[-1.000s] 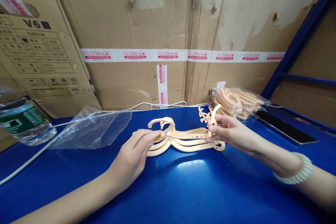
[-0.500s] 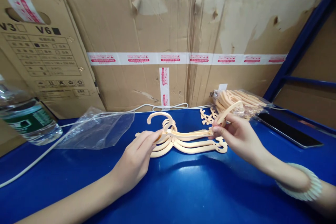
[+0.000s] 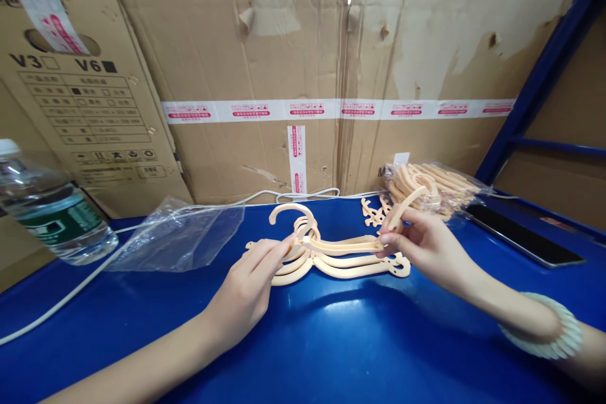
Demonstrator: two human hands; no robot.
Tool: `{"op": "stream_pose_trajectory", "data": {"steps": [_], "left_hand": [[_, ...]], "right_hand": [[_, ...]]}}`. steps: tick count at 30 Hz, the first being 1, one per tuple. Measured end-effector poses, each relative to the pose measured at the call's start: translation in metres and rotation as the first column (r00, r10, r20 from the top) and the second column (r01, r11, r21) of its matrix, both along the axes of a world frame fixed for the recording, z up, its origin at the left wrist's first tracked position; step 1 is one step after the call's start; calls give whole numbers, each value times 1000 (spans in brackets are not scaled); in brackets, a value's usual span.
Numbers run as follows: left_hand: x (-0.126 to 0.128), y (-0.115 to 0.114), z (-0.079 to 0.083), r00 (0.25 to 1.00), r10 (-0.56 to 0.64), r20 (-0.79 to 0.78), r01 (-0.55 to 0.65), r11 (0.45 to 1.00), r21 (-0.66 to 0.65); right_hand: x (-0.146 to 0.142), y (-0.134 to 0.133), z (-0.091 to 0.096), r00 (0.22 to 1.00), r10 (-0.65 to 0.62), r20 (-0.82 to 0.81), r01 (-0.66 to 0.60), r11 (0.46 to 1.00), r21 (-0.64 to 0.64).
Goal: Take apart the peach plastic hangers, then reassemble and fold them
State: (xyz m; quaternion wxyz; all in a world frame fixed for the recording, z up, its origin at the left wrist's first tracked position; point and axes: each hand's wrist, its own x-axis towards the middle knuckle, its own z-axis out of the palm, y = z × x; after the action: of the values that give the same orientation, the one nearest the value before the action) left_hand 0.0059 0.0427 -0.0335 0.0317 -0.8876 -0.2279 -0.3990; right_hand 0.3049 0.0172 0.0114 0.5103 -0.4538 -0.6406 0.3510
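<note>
Between my hands is a cream plastic clothes hanger [image 3: 345, 246], its curved hook standing up at the left. My left hand [image 3: 250, 284] is closed on it near the base of the hook. At its right end, the fingers of my right hand [image 3: 421, 243] pinch the arm, where a curved piece [image 3: 406, 207] sticks up from the grip; its join is hidden by the fingers. More cream hangers [image 3: 353, 270] lie stacked on the blue table [image 3: 341, 347] just beneath. Several small hook-shaped pieces [image 3: 374, 211] lie behind, near my right hand.
A clear bag of cream hanger parts [image 3: 440, 183] lies at the back right, with a black phone [image 3: 525, 237] beside it. On the left are an empty-looking plastic bag [image 3: 175, 240], a water bottle [image 3: 61, 214] and a white cable [image 3: 61, 309]. Cardboard [image 3: 250, 158] stands behind.
The held hanger's right arm has dipped slightly, and the curved piece at my right hand has tilted and lowered a little. Both hands keep their grip. The view has shifted slightly.
</note>
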Motion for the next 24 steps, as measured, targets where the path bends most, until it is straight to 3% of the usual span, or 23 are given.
{"op": "stream_pose_trajectory", "data": {"steps": [14, 24], "left_hand": [[-2, -1, -1, 1000, -15, -27, 15, 1000, 15], [1, 0, 1, 1000, -5, -7, 5, 999, 46]], "right_hand": [[8, 4, 0, 978, 174, 119, -176, 984, 5], [5, 4, -3, 996, 70, 56, -68, 997, -35]]}}
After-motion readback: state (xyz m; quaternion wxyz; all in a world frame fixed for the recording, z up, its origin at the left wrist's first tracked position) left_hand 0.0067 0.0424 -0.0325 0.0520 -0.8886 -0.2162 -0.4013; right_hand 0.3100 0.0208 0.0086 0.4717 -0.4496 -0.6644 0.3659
